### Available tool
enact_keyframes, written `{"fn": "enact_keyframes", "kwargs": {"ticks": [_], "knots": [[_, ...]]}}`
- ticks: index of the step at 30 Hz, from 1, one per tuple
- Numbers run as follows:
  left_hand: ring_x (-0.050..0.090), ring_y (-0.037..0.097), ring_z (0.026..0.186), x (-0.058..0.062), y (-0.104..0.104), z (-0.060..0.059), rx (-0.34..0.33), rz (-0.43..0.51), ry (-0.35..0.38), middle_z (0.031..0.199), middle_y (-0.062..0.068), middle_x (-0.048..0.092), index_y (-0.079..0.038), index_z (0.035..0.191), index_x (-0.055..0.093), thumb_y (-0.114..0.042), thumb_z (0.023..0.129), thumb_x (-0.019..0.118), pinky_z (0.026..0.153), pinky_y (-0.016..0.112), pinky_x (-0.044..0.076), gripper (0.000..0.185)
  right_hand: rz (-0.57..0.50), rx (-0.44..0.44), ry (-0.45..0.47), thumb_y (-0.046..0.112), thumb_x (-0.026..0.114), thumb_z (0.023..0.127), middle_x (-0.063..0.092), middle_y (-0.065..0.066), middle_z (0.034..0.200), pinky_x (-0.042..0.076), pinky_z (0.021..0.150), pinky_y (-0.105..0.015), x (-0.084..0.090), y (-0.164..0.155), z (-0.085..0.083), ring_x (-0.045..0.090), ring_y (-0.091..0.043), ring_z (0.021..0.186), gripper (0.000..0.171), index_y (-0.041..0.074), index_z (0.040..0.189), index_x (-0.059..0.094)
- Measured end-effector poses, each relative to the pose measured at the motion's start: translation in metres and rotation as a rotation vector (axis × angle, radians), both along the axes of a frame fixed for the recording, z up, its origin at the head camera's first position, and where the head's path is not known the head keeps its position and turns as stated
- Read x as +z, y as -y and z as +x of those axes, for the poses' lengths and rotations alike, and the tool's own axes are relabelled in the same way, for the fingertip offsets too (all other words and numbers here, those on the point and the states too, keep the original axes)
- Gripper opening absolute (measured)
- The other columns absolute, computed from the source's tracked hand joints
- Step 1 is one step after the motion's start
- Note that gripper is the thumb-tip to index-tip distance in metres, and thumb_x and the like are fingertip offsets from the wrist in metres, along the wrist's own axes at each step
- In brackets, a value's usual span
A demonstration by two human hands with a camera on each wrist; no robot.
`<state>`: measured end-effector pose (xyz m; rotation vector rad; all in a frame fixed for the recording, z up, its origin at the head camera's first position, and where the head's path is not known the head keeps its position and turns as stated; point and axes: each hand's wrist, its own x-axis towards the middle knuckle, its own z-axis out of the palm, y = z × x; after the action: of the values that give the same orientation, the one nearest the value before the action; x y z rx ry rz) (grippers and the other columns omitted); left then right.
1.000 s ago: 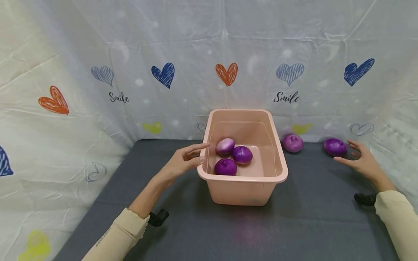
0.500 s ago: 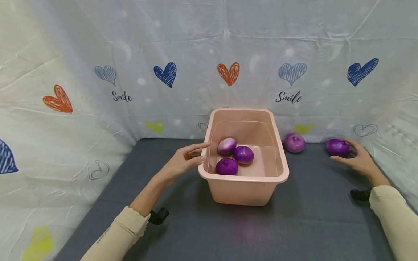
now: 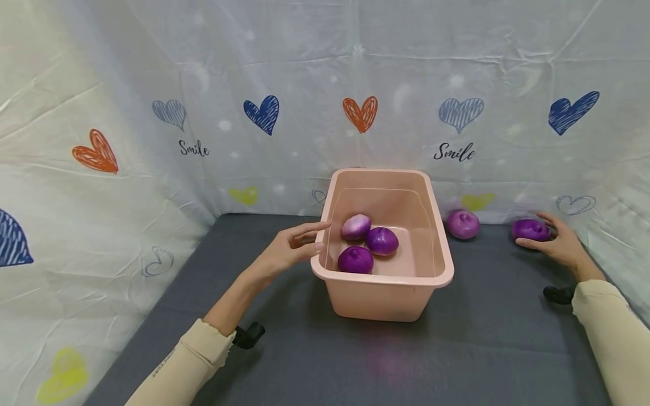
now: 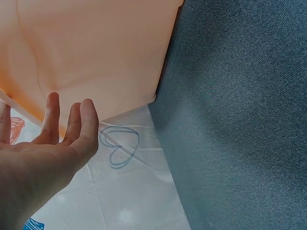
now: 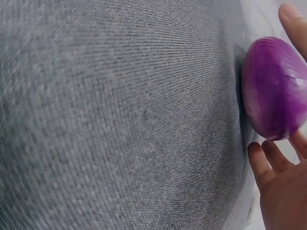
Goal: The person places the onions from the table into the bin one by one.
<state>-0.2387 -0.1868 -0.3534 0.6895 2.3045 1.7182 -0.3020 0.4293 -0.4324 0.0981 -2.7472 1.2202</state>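
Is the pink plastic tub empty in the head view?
No, the pink plastic tub holds three purple onions, clustered toward its left side near the left hand.

My right hand (image 3: 561,246) cups a red onion (image 3: 530,230), thumb in front and fingers curling round its far side. The onion is glossy deep purple, rounded and a little flattened, lying on the grey counter (image 3: 487,338) close to the back cloth wall. My left hand (image 3: 286,254) rests with straight fingers against the left rim of the pink plastic tub (image 3: 388,293), which stands upright mid-counter with three purple onions (image 3: 368,242) clustered on its floor.
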Motion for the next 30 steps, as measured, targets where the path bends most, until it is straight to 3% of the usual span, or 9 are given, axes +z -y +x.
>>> {"fn": "enact_keyframes", "kwargs": {"ticks": [7,14,16,18,20,22,26,30], "knots": [[0.051,0.024,0.131,0.000,0.000,0.001,0.000,0.003,-0.003,0.148,0.001,0.051,-0.027,0.147,0.057,-0.027,0.100,0.069,0.101,0.052,0.045,0.049,0.054,0.014,-0.049,0.024,0.081,0.090,0.033,-0.046,0.142,0.036,0.092,-0.072,-0.007,-0.002,-0.003,0.038,-0.062,0.122,0.080,-0.008,0.149,0.036],[0.051,0.024,0.131,0.000,0.000,0.000,0.000,0.003,-0.008,0.148,0.001,0.051,-0.026,0.148,0.057,-0.027,0.100,0.069,0.101,0.051,0.045,0.050,0.039,0.009,-0.059,0.025,0.080,0.091,0.035,-0.045,0.142,0.036,0.092,-0.073,-0.008,-0.002,0.001,0.038,-0.061,0.122,0.076,-0.008,0.147,0.040],[0.052,0.024,0.130,0.000,-0.001,0.001,0.004,0.001,-0.011,0.147,0.001,0.052,-0.026,0.148,0.057,-0.028,0.099,0.069,0.101,0.051,0.045,0.050,0.034,0.009,-0.056,0.026,0.079,0.092,0.035,-0.045,0.142,0.043,0.088,-0.064,-0.007,-0.002,0.005,0.038,-0.061,0.122,0.076,-0.009,0.148,0.039],[0.051,0.025,0.131,0.000,-0.001,0.001,0.001,0.001,-0.012,0.148,0.003,0.051,-0.024,0.148,0.056,-0.027,0.100,0.069,0.101,0.051,0.045,0.050,0.027,0.008,-0.056,0.025,0.078,0.093,0.035,-0.045,0.141,0.049,0.083,-0.044,-0.006,-0.004,0.009,0.039,-0.061,0.122,0.077,-0.009,0.149,0.037],[0.051,0.027,0.131,-0.001,-0.001,0.000,-0.008,0.009,-0.017,0.149,0.006,0.051,-0.022,0.149,0.055,-0.026,0.100,0.068,0.101,0.052,0.045,0.051,0.008,0.009,-0.055,0.025,0.078,0.093,0.036,-0.044,0.141,0.045,0.075,-0.025,-0.004,-0.004,0.013,0.040,-0.058,0.122,0.077,-0.009,0.149,0.036],[0.050,0.029,0.132,-0.001,0.000,0.000,-0.014,0.017,-0.019,0.149,0.009,0.050,-0.020,0.150,0.054,-0.025,0.100,0.068,0.102,0.052,0.045,0.052,-0.024,0.013,-0.052,0.024,0.078,0.093,0.036,-0.043,0.142,0.039,0.068,-0.013,-0.003,-0.005,0.018,0.040,-0.055,0.121,0.078,-0.007,0.151,0.036],[0.050,0.031,0.132,-0.001,-0.001,0.000,-0.019,0.025,-0.021,0.149,0.011,0.050,-0.021,0.150,0.055,-0.025,0.100,0.068,0.101,0.053,0.045,0.051,-0.063,0.009,-0.059,0.022,0.078,0.093,0.037,-0.039,0.143,0.040,0.069,-0.009,-0.001,-0.005,0.027,0.042,-0.046,0.116,0.073,0.003,0.153,0.041],[0.049,0.030,0.133,0.000,0.000,0.001,-0.021,0.032,-0.010,0.151,0.014,0.048,-0.023,0.149,0.055,-0.025,0.100,0.068,0.102,0.052,0.044,0.051,-0.061,0.023,-0.068,0.021,0.078,0.093,0.037,-0.039,0.144,0.041,0.069,-0.008,0.005,-0.005,0.034,0.043,-0.048,0.117,0.071,0.012,0.154,0.043]]}}
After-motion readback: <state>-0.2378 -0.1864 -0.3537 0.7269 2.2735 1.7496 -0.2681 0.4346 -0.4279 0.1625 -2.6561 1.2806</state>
